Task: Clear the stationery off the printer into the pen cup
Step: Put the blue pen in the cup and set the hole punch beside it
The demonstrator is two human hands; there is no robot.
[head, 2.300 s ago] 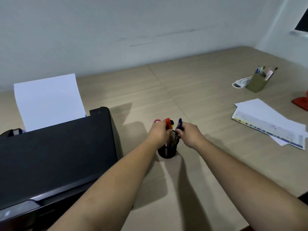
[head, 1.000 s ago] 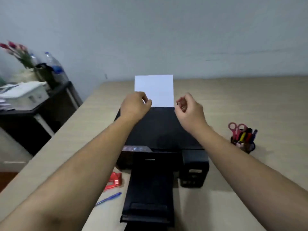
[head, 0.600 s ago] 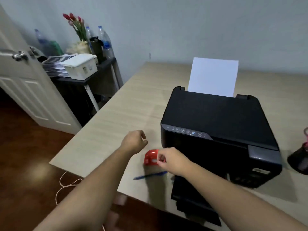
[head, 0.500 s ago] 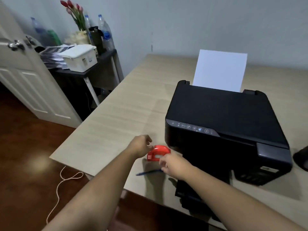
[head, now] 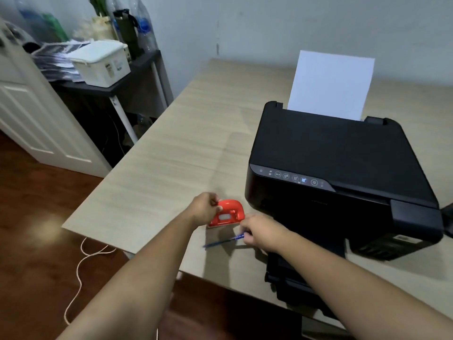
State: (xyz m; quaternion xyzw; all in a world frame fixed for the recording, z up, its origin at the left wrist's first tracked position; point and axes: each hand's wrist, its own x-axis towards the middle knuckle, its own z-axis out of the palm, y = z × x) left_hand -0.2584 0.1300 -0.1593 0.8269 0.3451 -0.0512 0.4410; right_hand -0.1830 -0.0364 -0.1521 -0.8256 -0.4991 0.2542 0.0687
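At the far left a white door [head: 29, 123] stands beside a dark side table [head: 107, 87] that carries a white box [head: 103, 62], papers and bottles. A white cord [head: 81, 263] lies on the wooden floor below the desk [head: 176, 153] edge.

The left hand [head: 204, 208] reaches forward from a long, nearly straight forearm, knuckles up, fingers curled around the left end of a red hole punch [head: 228, 213] that sits on the desk just left of the printer's front corner. The fingers are closed on the punch's rounded handle.

Just right and nearer, the right hand [head: 259, 233] is extended palm down, with its fingertips pinched on the right end of a blue pen [head: 221, 242]. The pen lies flat on the desk near the front edge, its long axis running left to right, with the free end pointing left and slightly toward the camera.

The black printer [head: 335, 158] fills the right, its top bare, a white sheet [head: 331, 84] standing upright in the rear feed.
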